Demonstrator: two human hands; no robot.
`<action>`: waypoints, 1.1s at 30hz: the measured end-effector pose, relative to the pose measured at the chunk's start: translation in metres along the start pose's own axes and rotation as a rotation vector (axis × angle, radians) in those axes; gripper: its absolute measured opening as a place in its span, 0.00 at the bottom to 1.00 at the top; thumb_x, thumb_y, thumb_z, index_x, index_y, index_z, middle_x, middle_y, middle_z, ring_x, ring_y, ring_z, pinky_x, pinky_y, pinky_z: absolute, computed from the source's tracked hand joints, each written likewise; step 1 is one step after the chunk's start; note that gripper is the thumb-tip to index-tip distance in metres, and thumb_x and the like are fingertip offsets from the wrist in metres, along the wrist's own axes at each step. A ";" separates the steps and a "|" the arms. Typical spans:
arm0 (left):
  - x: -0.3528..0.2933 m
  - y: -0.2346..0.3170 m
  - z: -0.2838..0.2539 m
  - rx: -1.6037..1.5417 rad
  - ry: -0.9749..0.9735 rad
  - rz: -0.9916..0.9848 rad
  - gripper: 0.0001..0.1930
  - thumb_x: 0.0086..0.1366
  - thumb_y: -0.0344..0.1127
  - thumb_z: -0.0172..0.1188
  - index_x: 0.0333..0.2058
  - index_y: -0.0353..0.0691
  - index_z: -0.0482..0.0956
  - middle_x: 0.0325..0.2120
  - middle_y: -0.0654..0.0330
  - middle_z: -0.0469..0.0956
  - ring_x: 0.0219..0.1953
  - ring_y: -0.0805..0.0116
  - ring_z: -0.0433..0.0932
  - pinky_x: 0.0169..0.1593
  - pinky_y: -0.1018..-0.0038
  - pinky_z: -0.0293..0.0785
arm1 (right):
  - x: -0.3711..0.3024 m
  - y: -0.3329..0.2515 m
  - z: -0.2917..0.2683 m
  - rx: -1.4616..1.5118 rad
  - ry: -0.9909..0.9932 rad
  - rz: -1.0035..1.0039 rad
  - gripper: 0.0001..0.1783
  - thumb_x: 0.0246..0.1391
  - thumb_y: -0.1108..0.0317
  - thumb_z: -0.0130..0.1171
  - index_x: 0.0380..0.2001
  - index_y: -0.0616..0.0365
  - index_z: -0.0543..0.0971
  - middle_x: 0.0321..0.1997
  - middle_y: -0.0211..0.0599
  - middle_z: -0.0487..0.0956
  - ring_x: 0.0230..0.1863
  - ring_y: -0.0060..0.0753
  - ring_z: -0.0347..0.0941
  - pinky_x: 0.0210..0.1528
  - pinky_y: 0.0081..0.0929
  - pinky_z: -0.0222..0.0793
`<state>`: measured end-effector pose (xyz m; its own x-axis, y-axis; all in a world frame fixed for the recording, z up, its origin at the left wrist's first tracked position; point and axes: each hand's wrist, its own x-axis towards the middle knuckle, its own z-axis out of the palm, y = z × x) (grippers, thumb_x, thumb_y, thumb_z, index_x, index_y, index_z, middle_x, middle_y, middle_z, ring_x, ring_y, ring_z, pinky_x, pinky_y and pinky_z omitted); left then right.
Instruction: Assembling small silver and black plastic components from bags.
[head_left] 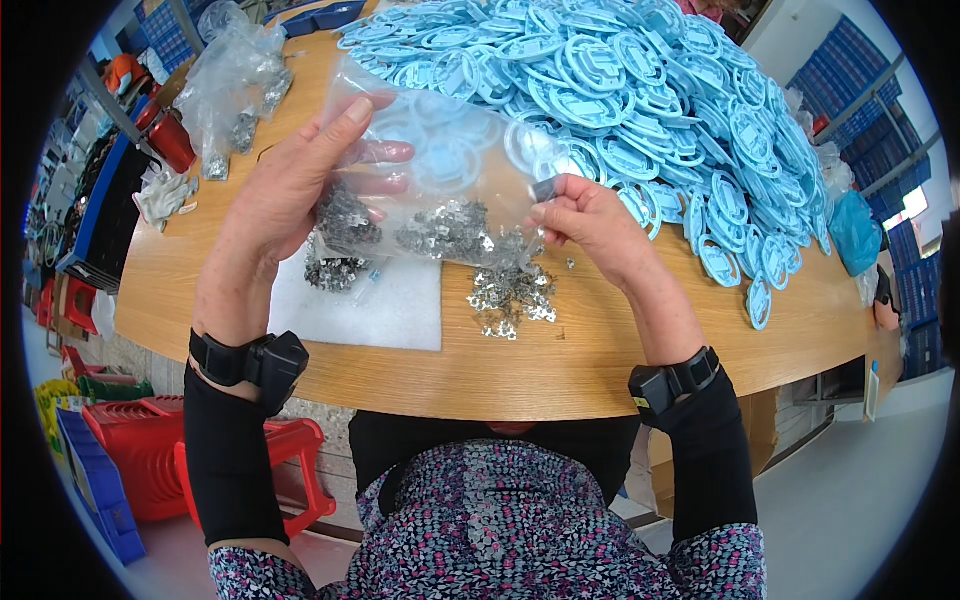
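Observation:
Between my hands a clear plastic bag is held up over the table, with small silver metal pieces gathered in its bottom. My left hand grips the bag's left side; some of its fingers show through the plastic. At the right edge, my right hand pinches the bag, and a small dark grey piece or covering shows at its fingertips. Below the bag, a loose pile of metal pieces lies on the wood. More pieces rest on a white foam sheet, partly hidden by the bag.
A large heap of light blue oval plastic parts covers the table's far and right side. Bags of metal pieces, a white glove and a red container are at left. Red plastic stools stand on the floor.

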<state>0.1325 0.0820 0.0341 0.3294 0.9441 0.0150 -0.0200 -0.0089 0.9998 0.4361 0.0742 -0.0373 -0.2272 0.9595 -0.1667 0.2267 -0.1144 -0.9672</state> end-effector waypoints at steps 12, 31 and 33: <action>-0.005 0.006 -0.013 -0.036 -0.055 -0.022 0.31 0.70 0.56 0.53 0.62 0.41 0.66 0.53 0.48 0.73 0.52 0.58 0.77 0.38 0.71 0.80 | 0.004 -0.003 0.002 0.008 -0.007 -0.071 0.08 0.58 0.68 0.61 0.38 0.58 0.78 0.32 0.27 0.81 0.27 0.13 0.71 0.33 0.13 0.66; -0.012 0.003 -0.024 -0.106 0.020 0.063 0.29 0.71 0.53 0.53 0.61 0.36 0.67 0.50 0.47 0.75 0.49 0.61 0.78 0.46 0.70 0.80 | 0.006 -0.011 0.011 0.058 -0.053 -0.047 0.09 0.59 0.67 0.61 0.39 0.60 0.76 0.34 0.32 0.83 0.28 0.14 0.72 0.35 0.14 0.70; -0.012 0.001 -0.028 -0.118 0.008 0.035 0.29 0.71 0.52 0.52 0.61 0.36 0.66 0.50 0.45 0.75 0.48 0.61 0.79 0.43 0.70 0.80 | 0.003 -0.012 0.013 0.071 -0.081 -0.028 0.09 0.60 0.67 0.60 0.39 0.59 0.76 0.34 0.32 0.83 0.28 0.14 0.72 0.34 0.14 0.70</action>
<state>0.1022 0.0799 0.0340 0.3194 0.9463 0.0492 -0.1426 -0.0033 0.9898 0.4206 0.0749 -0.0284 -0.3094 0.9387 -0.1520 0.1523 -0.1089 -0.9823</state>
